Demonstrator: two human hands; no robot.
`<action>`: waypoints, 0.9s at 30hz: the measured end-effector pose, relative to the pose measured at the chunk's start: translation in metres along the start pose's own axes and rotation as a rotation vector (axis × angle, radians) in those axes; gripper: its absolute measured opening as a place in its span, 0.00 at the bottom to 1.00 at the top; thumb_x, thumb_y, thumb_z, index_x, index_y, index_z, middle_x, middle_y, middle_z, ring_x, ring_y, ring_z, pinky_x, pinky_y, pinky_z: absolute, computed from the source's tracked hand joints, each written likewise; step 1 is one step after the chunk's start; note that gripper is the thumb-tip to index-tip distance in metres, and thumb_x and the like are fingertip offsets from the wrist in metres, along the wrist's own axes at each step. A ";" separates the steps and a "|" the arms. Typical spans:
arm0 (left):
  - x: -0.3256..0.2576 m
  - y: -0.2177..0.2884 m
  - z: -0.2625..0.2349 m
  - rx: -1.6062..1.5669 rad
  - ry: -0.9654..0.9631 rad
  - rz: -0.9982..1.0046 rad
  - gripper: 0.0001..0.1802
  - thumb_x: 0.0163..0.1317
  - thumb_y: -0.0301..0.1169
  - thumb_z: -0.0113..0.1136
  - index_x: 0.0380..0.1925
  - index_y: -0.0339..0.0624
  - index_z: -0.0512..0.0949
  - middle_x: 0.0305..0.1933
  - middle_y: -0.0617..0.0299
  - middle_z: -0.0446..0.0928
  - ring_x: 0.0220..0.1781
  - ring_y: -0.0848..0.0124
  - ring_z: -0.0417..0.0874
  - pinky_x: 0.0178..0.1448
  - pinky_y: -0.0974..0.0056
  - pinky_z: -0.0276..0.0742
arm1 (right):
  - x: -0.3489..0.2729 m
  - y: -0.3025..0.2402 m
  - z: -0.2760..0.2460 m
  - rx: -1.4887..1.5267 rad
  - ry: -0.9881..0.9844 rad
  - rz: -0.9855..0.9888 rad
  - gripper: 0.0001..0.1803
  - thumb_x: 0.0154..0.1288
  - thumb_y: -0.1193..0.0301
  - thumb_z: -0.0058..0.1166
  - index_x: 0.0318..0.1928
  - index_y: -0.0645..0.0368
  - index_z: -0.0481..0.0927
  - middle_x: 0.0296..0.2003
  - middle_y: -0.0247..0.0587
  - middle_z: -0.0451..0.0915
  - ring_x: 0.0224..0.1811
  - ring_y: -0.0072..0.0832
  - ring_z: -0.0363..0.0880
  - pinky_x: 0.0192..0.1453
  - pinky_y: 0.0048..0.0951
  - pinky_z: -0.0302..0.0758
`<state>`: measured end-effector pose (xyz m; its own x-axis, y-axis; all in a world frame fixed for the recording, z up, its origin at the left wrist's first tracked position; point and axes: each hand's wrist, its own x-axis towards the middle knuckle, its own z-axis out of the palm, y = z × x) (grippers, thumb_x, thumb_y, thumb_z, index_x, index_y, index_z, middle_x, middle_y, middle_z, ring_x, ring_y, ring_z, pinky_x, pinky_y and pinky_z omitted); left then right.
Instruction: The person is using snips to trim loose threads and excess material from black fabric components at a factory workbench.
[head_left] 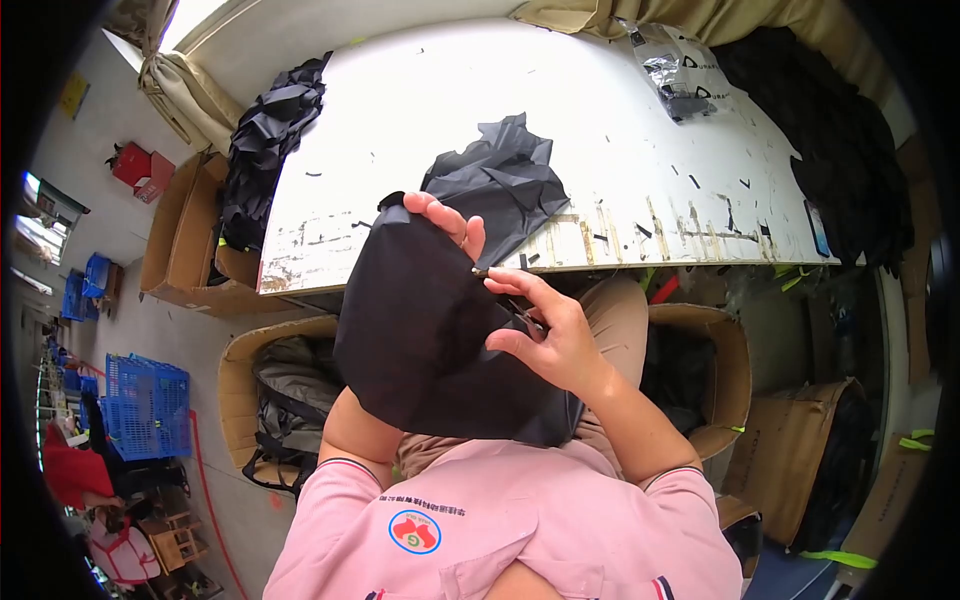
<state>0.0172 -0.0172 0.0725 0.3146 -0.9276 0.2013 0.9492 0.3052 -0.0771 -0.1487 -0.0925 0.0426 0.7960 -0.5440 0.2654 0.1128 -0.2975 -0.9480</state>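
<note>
A black fabric piece (420,310) hangs in front of me over my lap, its lower edge near my pink shirt. My left hand (447,220) grips its upper edge; only the fingers show, while the palm and wrist are hidden behind the cloth. At the fabric's right side is my right hand (555,335), its fingers curled around small metal thread snips (525,318). The tips of the snips reach close to the cloth's edge, and I cannot tell whether they touch it. Another crumpled black fabric piece (505,180) lies on the table just beyond my hands.
Dark scraps litter the worn white table (400,110). Black fabric heaps lie at its left (270,140) and right (840,150) ends, with a clear plastic bag (675,75) at the back. Cardboard boxes (235,375) flank my legs; blue crates (150,405) stand left.
</note>
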 end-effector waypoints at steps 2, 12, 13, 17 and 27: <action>-0.001 -0.009 0.011 -0.036 0.012 -0.038 0.13 0.70 0.30 0.39 0.48 0.42 0.71 0.49 0.62 0.73 0.56 0.66 0.73 0.73 0.51 0.55 | 0.015 -0.002 0.004 -0.013 0.031 -0.069 0.28 0.57 0.61 0.67 0.54 0.63 0.75 0.45 0.45 0.81 0.47 0.30 0.81 0.49 0.29 0.76; -0.002 0.040 -0.049 0.462 0.157 -0.266 0.48 0.63 0.67 0.39 0.68 0.36 0.58 0.69 0.51 0.63 0.68 0.57 0.66 0.72 0.50 0.61 | 0.009 0.010 -0.024 0.423 0.110 0.205 0.08 0.56 0.78 0.64 0.38 0.62 0.81 0.29 0.25 0.79 0.30 0.11 0.72 0.36 0.17 0.70; -0.012 0.031 -0.048 0.371 0.109 -0.259 0.52 0.60 0.70 0.41 0.69 0.35 0.55 0.70 0.51 0.61 0.70 0.56 0.63 0.72 0.51 0.60 | 0.007 0.001 -0.034 0.399 0.173 0.275 0.08 0.56 0.78 0.64 0.37 0.62 0.80 0.29 0.28 0.80 0.30 0.11 0.74 0.37 0.17 0.72; -0.046 0.028 -0.063 0.561 0.033 -0.293 0.57 0.56 0.71 0.48 0.70 0.34 0.51 0.72 0.51 0.57 0.73 0.56 0.60 0.73 0.52 0.57 | 0.008 0.015 -0.051 0.323 0.345 0.290 0.09 0.55 0.76 0.66 0.34 0.61 0.78 0.26 0.27 0.79 0.28 0.12 0.73 0.34 0.17 0.71; 0.000 0.023 -0.007 1.108 0.235 0.151 0.12 0.67 0.29 0.56 0.48 0.35 0.78 0.47 0.59 0.81 0.47 0.72 0.80 0.56 0.67 0.73 | 0.047 -0.006 -0.044 0.164 0.394 0.026 0.09 0.57 0.75 0.66 0.29 0.60 0.76 0.23 0.20 0.72 0.25 0.08 0.64 0.29 0.13 0.62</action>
<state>0.0393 -0.0118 0.0644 0.5269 -0.8473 0.0665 0.4257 0.3309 0.8422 -0.1381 -0.1503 0.0684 0.5152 -0.8175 0.2575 0.2138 -0.1684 -0.9623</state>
